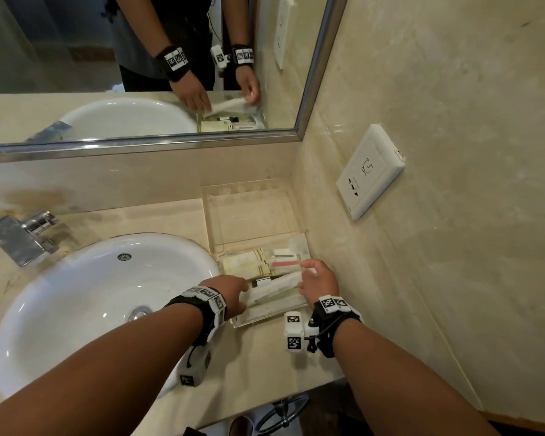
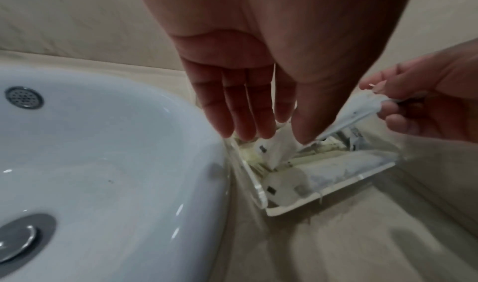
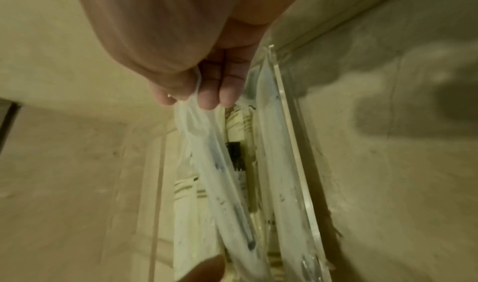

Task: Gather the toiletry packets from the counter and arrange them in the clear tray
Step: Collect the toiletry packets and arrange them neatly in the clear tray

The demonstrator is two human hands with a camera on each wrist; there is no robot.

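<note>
The clear tray [image 1: 209, 215] [image 2: 323, 199] [image 3: 292, 143] stands in the counter's back right corner against the wall. Its far half is bare; cream packets [image 1: 246, 266] and a pink-striped packet [image 1: 285, 264] lie in its near half. A long white packet [image 1: 274, 289] [image 2: 357, 112] [image 3: 214, 163] hangs just above the tray's near end, held between both hands. My left hand [image 1: 244, 294] [image 2: 279, 138] pinches its left end between thumb and straight fingers. My right hand [image 1: 309, 272] [image 2: 380, 102] [image 3: 191, 100] pinches its right end. Another white packet [image 2: 336, 172] lies along the tray's near wall.
A white sink basin [image 1: 92, 294] [image 2: 103, 163] sits directly left of the tray, with a chrome faucet [image 1: 22, 237] behind it. The tiled wall with a white socket plate [image 1: 368, 171] rises close on the right. A mirror [image 1: 139, 58] runs along the back.
</note>
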